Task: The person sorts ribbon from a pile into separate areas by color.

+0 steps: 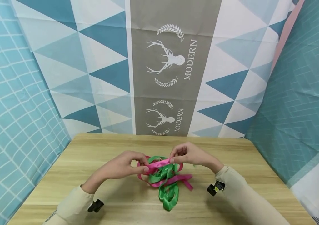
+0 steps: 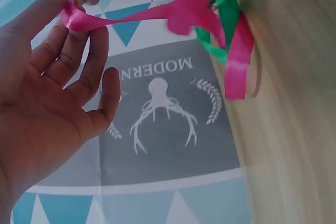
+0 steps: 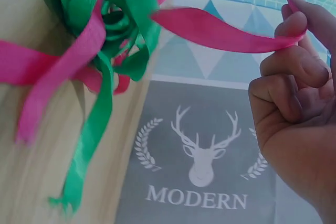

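A pink ribbon (image 1: 159, 163) stretches between both hands, above a loose tangle of pink and green ribbon. Thumb and fingers of the left hand (image 1: 128, 164) pinch its left end; in the left wrist view the other fingers of that hand are half bent. The right hand (image 1: 190, 154) pinches the same ribbon further right, its remaining fingers curled in the right wrist view. Below lies the green ribbon (image 1: 170, 195), looped toward the near side of the table. Pink tails (image 1: 187, 178) stick out to the right of the tangle.
The wooden table (image 1: 106, 200) carries the tangle near its middle. A patterned cloth (image 1: 173, 62) with deer heads hangs behind it, and tile-print cloths (image 1: 10, 93) flank both sides. Each sleeve bears a small black wrist camera (image 1: 95, 206).
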`<action>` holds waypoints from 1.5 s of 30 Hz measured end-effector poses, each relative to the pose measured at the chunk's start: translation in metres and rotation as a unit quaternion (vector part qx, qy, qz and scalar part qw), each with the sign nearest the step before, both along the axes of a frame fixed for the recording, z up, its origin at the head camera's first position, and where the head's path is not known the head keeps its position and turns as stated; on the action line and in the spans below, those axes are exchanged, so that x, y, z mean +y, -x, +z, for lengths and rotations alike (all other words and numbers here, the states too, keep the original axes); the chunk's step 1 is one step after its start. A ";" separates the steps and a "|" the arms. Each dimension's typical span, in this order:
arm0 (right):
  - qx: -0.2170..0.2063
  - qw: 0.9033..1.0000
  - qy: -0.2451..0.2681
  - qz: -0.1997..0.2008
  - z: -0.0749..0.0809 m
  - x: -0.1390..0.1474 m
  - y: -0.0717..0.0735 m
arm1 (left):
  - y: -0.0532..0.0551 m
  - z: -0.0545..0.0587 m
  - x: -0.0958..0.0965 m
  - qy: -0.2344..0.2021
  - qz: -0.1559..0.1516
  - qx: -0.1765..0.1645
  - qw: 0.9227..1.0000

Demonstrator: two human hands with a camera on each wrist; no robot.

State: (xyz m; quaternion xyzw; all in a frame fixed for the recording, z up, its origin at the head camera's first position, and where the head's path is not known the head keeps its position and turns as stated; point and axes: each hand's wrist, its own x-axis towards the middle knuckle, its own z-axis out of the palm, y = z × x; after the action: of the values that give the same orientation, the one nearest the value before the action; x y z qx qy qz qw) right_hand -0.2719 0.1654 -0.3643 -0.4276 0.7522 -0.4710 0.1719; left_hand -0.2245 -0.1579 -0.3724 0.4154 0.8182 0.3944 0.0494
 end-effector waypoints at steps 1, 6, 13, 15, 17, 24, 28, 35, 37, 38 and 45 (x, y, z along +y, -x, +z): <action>0.003 1.000 -0.004 -0.006 0.002 0.001 0.000 | 0.000 0.002 -0.003 0.001 0.005 0.002 1.000; 0.029 0.998 -0.020 -0.044 0.014 0.013 0.001 | 0.001 0.016 -0.016 0.013 0.036 0.011 0.999; 0.031 0.994 -0.033 -0.099 0.031 0.033 0.001 | 0.006 0.030 -0.035 0.000 0.047 0.017 0.999; 0.028 0.993 -0.031 -0.110 0.036 0.039 0.002 | 0.006 0.033 -0.039 0.004 0.059 0.015 0.998; 0.032 0.992 -0.029 -0.119 0.040 0.044 0.004 | 0.006 0.036 -0.043 0.010 0.073 0.018 0.997; 0.047 0.989 -0.012 -0.139 0.051 0.065 0.010 | 0.009 0.044 -0.058 0.013 0.099 0.027 0.995; 0.053 0.987 -0.010 -0.153 0.056 0.077 0.009 | 0.011 0.047 -0.066 0.019 0.111 0.030 0.993; 0.058 0.979 -0.019 -0.193 0.064 0.096 0.007 | 0.014 0.050 -0.084 0.025 0.144 0.036 0.989; 0.063 0.977 -0.021 -0.201 0.065 0.101 0.008 | 0.015 0.051 -0.090 0.022 0.150 0.027 0.988; 0.065 0.976 -0.021 -0.205 0.065 0.104 0.009 | 0.016 0.052 -0.093 0.020 0.152 0.022 0.988; 0.071 0.967 -0.024 -0.244 0.062 0.123 0.010 | 0.020 0.052 -0.114 0.007 0.182 -0.002 0.983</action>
State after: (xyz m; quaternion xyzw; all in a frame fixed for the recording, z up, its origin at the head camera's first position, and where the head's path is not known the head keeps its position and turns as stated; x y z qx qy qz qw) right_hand -0.2816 0.2883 -0.3020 -0.2589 0.8553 -0.4488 0.0080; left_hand -0.2448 -0.2720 -0.3203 0.2584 0.8826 0.3924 -0.0184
